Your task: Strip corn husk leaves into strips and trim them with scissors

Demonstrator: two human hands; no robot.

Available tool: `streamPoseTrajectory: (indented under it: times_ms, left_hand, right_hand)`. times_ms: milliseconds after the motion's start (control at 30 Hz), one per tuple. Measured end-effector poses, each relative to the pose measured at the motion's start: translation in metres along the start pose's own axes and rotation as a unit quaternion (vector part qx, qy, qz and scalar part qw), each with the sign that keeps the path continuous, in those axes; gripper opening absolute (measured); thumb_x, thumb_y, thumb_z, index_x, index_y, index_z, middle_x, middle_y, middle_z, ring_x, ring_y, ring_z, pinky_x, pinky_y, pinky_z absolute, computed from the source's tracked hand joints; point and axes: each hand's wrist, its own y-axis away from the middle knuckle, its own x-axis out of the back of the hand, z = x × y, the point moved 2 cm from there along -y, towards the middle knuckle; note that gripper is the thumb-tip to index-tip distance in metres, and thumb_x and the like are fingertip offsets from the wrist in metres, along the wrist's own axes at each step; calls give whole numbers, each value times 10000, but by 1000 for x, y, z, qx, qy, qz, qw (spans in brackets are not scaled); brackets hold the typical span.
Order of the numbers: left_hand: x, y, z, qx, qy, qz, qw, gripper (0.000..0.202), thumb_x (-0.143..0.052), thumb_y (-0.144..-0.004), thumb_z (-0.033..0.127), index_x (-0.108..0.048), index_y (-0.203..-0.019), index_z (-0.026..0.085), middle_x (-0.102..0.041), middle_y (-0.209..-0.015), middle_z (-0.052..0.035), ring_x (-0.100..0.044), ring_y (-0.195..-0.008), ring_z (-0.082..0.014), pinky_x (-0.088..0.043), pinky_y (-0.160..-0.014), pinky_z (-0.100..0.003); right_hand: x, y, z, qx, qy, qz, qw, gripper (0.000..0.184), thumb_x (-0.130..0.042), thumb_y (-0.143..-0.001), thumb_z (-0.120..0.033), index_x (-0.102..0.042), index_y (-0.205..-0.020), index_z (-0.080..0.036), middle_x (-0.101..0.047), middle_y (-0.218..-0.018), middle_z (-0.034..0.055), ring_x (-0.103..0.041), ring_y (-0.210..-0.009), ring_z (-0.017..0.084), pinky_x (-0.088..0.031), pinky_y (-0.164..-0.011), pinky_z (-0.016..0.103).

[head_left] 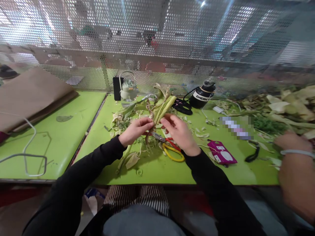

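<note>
Count on the green table (152, 170): one bundle of pale green stalks (161, 109), one pair of yellow-handled scissors (169, 149), one magenta phone case (221, 154), one black bottle (202, 95), one clear water jug (128, 89), and a loose litter of husk trimmings (123, 123), too many to count.

The left hand (136, 129) has its fingers curled and pinched shut on the lower end of the stalks, thumb on top. The right hand (180, 132) faces it, fingers half bent, with the fingertips closing on the same stalk end; the two sets of fingertips nearly meet. The bundle rises up and away from the fingertips, tilted toward the black bottle.

The scissors lie flat just below the right fingers, blades pointing at the left hand. Both forearms, in black sleeves, converge from the table's near edge.

A co-worker's hand (292, 144) with a pale wristband sits well to the right, beside a large leaf heap (283, 111).
</note>
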Motion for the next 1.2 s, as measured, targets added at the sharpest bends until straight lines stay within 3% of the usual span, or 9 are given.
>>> streamPoseTrajectory:
  times_ms: [100,200,333,433,500,633,733,933,1200]
  left_hand:
    - [0,0,-1,30,-3,-7,1000,97,-615,-884,220,-643,-872,128,-612,-759,5,-602,-671,-73,-537,-667,-211]
    - [-3,1,-2,47,0,5,999,89,-573,-892,155,-648,-864,118,-631,-730,-13,-611,-658,-78,-553,-699,-232]
    - [-14,4,-10,61,38,43,996,122,-515,-907,152,-634,-895,132,-626,-713,-8,-609,-627,-92,-578,-699,-281]
    - [-17,5,-18,81,64,103,989,125,-518,-879,159,-615,-958,165,-650,-785,-8,-640,-705,-107,-568,-682,-248]
    - [-16,3,-20,84,70,108,988,139,-530,-838,147,-611,-949,168,-653,-813,-13,-647,-761,-117,-556,-683,-228]
    - [-12,-1,-15,40,60,40,997,92,-555,-804,173,-586,-889,162,-626,-829,-10,-616,-758,-106,-537,-669,-212]
    - [-10,-1,-13,4,3,5,1000,105,-607,-814,220,-555,-883,159,-589,-798,9,-576,-678,-77,-479,-573,-168]
    - [-3,-4,-17,-36,-81,22,996,236,-696,-810,318,-534,-841,150,-533,-696,51,-488,-525,-37,-434,-491,-171]
    - [5,-9,-19,3,85,44,995,289,-715,-809,335,-552,-996,186,-663,-884,-4,-635,-625,-72,-444,-461,-146]
  right_hand:
    - [-12,-13,7,-34,-119,-16,992,262,-651,-838,-444,-671,-942,-204,-632,-742,-11,-479,-553,104,-395,-493,247]
    - [-20,-15,10,-33,-128,-22,991,220,-652,-842,-421,-646,-846,-201,-570,-673,-36,-448,-535,96,-389,-516,251]
    - [-37,-8,10,75,-15,51,996,261,-518,-935,-437,-649,-941,-211,-654,-903,49,-601,-817,187,-495,-769,343]
    - [-56,-4,17,157,76,96,980,312,-464,-949,-466,-638,-980,-208,-638,-989,105,-586,-983,260,-479,-907,437]
    - [-64,-4,26,141,87,86,982,343,-443,-960,-481,-645,-1006,-209,-616,-1023,108,-580,-1017,263,-475,-938,445]
    - [-63,-6,34,96,31,68,993,445,-323,-999,-507,-649,-1076,-214,-593,-1128,110,-568,-1094,248,-455,-998,432]
    - [-56,-7,33,74,-4,67,995,435,-311,-1001,-506,-632,-988,-214,-613,-1061,93,-586,-1009,229,-479,-940,408]
    - [-43,-9,33,9,-61,114,991,252,-647,-846,-465,-579,-885,-226,-608,-809,0,-553,-734,158,-470,-707,301]
    - [-40,-17,46,-65,-265,111,956,322,-654,-814,-521,-523,-865,-232,-583,-777,-32,-503,-606,98,-417,-557,232]
